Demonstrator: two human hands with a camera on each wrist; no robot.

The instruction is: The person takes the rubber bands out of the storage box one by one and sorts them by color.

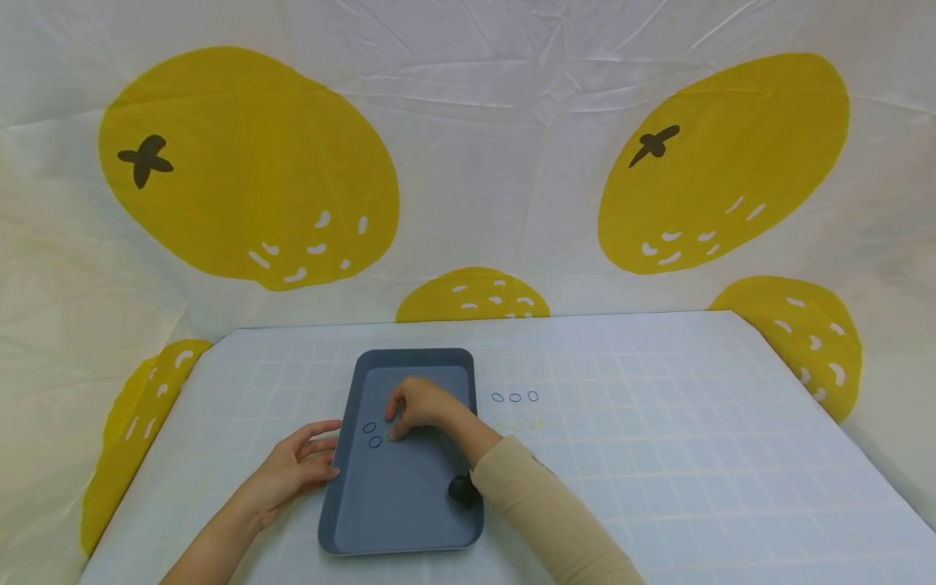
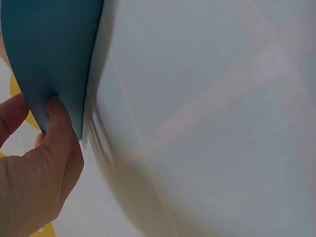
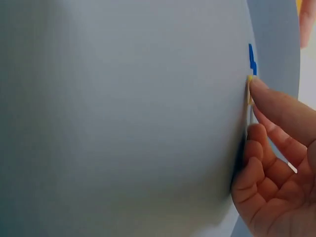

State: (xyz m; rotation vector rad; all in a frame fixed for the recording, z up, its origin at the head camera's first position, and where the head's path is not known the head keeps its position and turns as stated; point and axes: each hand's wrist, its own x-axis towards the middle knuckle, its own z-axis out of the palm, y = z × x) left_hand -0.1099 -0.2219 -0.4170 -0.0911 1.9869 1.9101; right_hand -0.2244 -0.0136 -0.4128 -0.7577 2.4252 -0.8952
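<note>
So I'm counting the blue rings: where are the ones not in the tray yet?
In the head view, three blue rings lie in a row on the table, just right of the tray near its far corner, with pale yellow rings in front of them.

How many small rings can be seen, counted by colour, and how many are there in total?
Head view count:
Blue rings inside the grey tray: 2
Blue rings on the table: 3
Pale yellow rings on the table: about 3, faint
Yellowish ring under the right hand fingertips: 1
Total: about 9
The left hand rests against the tray's edge.
</note>
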